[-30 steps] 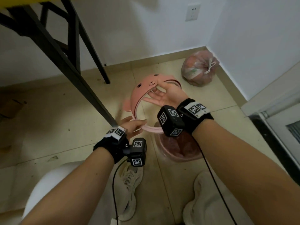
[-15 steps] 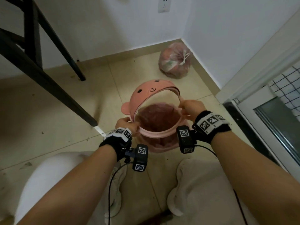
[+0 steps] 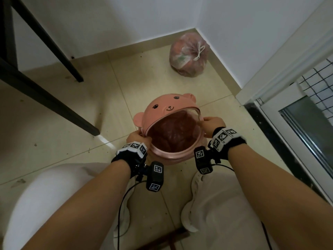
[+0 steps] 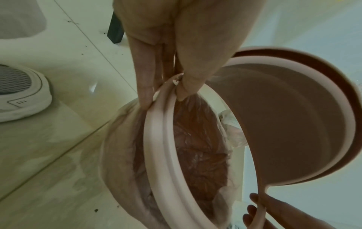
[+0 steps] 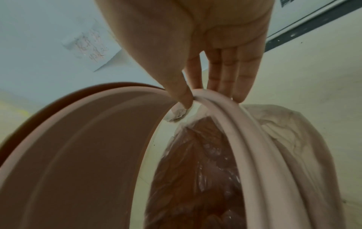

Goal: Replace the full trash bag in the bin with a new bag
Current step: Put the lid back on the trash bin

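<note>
A pink bin stands on the floor between my feet, lined with a translucent pinkish new bag. Its bear-face lid is tilted up at the far side. My left hand pinches the pink rim ring at the bin's left side, thumb inside and fingers outside over the bag's folded edge. My right hand pinches the same ring at the right side. The full trash bag, tied with a white drawstring, sits in the far corner.
Black table legs slant across the left. White walls meet at the corner behind the tied bag. A white door frame with a glass and mesh panel runs along the right. My white shoes flank the bin on the tiled floor.
A second ago my right palm lay open under the raised lid ring. Both hands have since taken hold of the ring's sides and brought it down onto the lined bin.
</note>
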